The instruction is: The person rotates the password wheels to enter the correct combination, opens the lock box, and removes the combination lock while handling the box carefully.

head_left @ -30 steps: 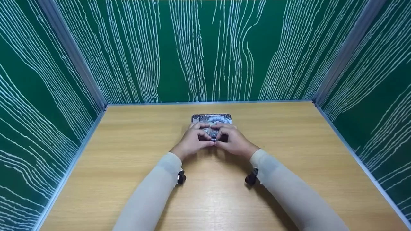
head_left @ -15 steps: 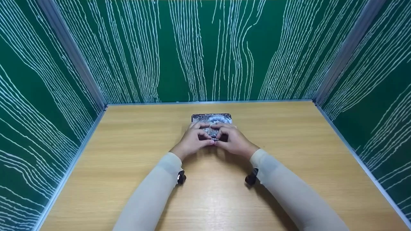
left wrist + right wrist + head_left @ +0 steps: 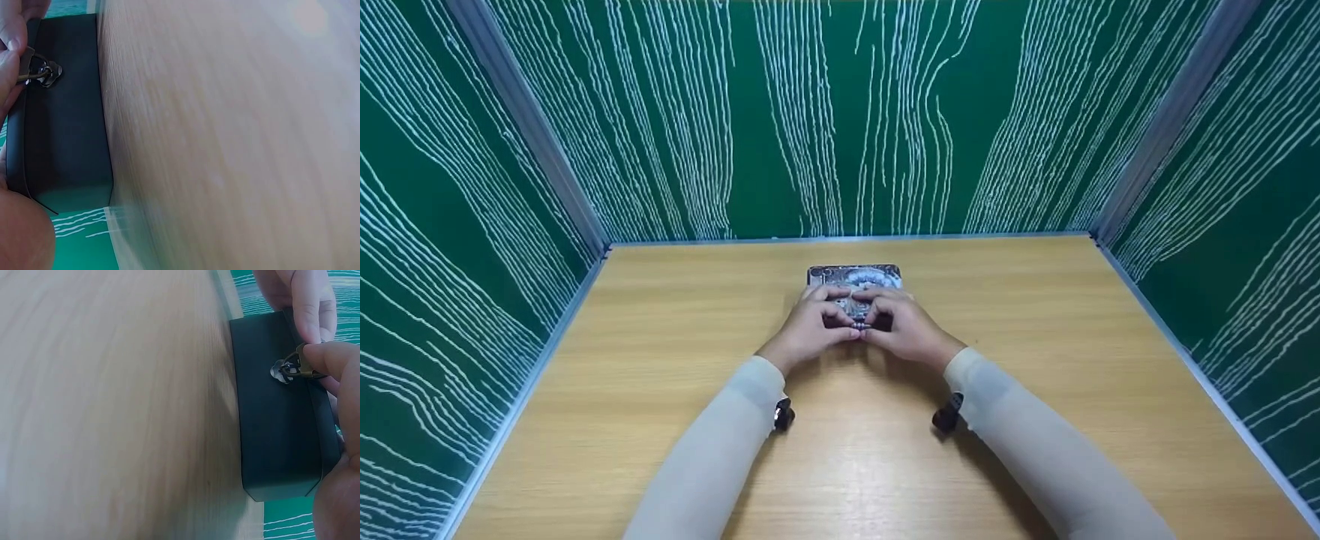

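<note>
Both hands are on the lock (image 3: 307, 363) at the box's front, its shackle (image 3: 289, 366) meeting the clasp (image 3: 277, 373) on the front face. Right hand (image 3: 901, 324): thumb and finger pinch the lock. Left hand (image 3: 815, 319): same pinch from the box's other side, thumb tip (image 3: 8, 63) against the lock. Other fingers of both hands lie curved over the lid (image 3: 876, 276), so they look to be bracing the box (image 3: 278, 439). In the head view I get a small striped bit between the fingertips, at the box's front edge; dials or just an edge, I can't tell, too small.

Step in hand, as I judge it: working the lock at the clasp, not lifting anything. Whether the shackle is latched or free I can't read.

Next move, I'd say: steady the lock with one hand, turn or pull with the other, light fingertip force, straight away from the box front. Risk as I see it: thumbs cover most of the lock, so a slip would be hard to catch, and a hard tug could drag the box forward.

The box sits flat on the table (image 3: 675, 420), dark sides, patterned lid. Green wall (image 3: 780, 187) rises behind the box, near it but apart. Pale sleeves (image 3: 1020, 427) come in from in front of the box, a small camera (image 3: 947, 417) at each wrist.
</note>
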`<act>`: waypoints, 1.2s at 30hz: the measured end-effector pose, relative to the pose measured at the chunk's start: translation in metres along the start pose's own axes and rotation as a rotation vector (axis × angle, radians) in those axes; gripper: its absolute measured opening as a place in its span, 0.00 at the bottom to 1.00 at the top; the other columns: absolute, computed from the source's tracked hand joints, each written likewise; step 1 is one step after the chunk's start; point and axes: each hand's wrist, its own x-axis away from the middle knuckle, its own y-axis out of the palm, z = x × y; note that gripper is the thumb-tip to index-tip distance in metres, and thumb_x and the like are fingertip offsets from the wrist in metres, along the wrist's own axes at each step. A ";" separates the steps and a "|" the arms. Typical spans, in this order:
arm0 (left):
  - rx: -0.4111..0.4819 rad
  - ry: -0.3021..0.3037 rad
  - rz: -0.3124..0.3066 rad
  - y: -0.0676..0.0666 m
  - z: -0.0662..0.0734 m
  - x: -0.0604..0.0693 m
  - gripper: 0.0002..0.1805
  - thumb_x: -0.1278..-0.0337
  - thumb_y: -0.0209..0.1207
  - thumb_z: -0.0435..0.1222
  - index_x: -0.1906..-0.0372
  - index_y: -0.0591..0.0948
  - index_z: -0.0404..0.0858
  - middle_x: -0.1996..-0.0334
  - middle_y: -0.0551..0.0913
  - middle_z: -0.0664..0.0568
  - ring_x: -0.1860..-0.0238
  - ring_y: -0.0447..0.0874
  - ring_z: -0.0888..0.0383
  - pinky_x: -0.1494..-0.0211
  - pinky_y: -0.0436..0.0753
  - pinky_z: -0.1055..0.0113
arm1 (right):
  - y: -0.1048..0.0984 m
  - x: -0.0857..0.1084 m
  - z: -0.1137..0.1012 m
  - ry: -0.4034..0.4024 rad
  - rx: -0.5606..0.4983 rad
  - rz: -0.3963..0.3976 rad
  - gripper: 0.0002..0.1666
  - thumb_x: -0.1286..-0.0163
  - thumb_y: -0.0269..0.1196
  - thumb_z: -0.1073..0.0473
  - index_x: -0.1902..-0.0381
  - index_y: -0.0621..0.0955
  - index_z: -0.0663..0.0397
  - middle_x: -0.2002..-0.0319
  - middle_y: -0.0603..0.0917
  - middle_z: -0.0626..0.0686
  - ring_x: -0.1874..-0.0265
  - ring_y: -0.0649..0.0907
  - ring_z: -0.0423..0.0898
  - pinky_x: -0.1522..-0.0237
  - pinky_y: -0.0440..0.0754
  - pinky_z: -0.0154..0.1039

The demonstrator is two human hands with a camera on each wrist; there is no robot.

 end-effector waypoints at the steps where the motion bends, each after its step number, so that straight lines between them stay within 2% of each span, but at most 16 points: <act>1: 0.001 0.003 0.002 0.000 0.000 0.000 0.07 0.37 0.83 0.42 0.63 0.95 0.44 0.23 0.81 0.54 0.13 0.63 0.44 0.05 0.55 0.43 | 0.000 0.000 0.000 0.000 -0.001 0.000 0.09 0.27 0.79 0.58 0.61 0.87 0.49 0.23 0.85 0.51 0.16 0.75 0.62 0.09 0.58 0.68; 9: -0.014 0.012 0.013 0.001 0.000 0.001 0.09 0.36 0.82 0.44 0.64 0.95 0.44 0.23 0.82 0.52 0.13 0.65 0.43 0.05 0.58 0.44 | 0.000 0.000 -0.001 -0.017 0.011 0.009 0.08 0.28 0.78 0.60 0.63 0.87 0.47 0.23 0.85 0.52 0.16 0.75 0.63 0.10 0.59 0.71; 16: 0.014 0.000 0.005 0.001 0.000 0.002 0.08 0.40 0.84 0.41 0.62 0.95 0.44 0.23 0.81 0.52 0.13 0.64 0.44 0.05 0.57 0.45 | 0.000 0.001 -0.001 -0.005 0.001 0.009 0.08 0.29 0.79 0.61 0.63 0.87 0.47 0.23 0.85 0.51 0.16 0.74 0.63 0.10 0.58 0.72; 20: 0.019 0.005 0.006 0.001 0.000 0.001 0.07 0.38 0.83 0.39 0.61 0.96 0.43 0.23 0.82 0.51 0.12 0.63 0.43 0.05 0.56 0.43 | 0.001 0.001 0.000 -0.007 -0.002 0.011 0.09 0.29 0.79 0.61 0.63 0.87 0.48 0.23 0.85 0.52 0.16 0.74 0.63 0.10 0.57 0.71; 28: 0.009 -0.024 -0.002 0.001 0.000 0.000 0.07 0.37 0.83 0.41 0.62 0.95 0.45 0.22 0.81 0.55 0.10 0.60 0.43 0.04 0.52 0.42 | 0.000 0.001 -0.003 -0.006 -0.006 0.016 0.09 0.29 0.79 0.61 0.63 0.87 0.48 0.23 0.85 0.52 0.17 0.75 0.64 0.10 0.58 0.72; 36: 0.005 0.009 0.003 0.000 0.000 0.001 0.07 0.36 0.82 0.42 0.62 0.96 0.44 0.22 0.81 0.52 0.12 0.63 0.43 0.05 0.55 0.43 | 0.001 0.001 -0.002 -0.020 0.004 0.021 0.08 0.29 0.79 0.61 0.62 0.87 0.49 0.24 0.86 0.53 0.18 0.77 0.63 0.11 0.59 0.71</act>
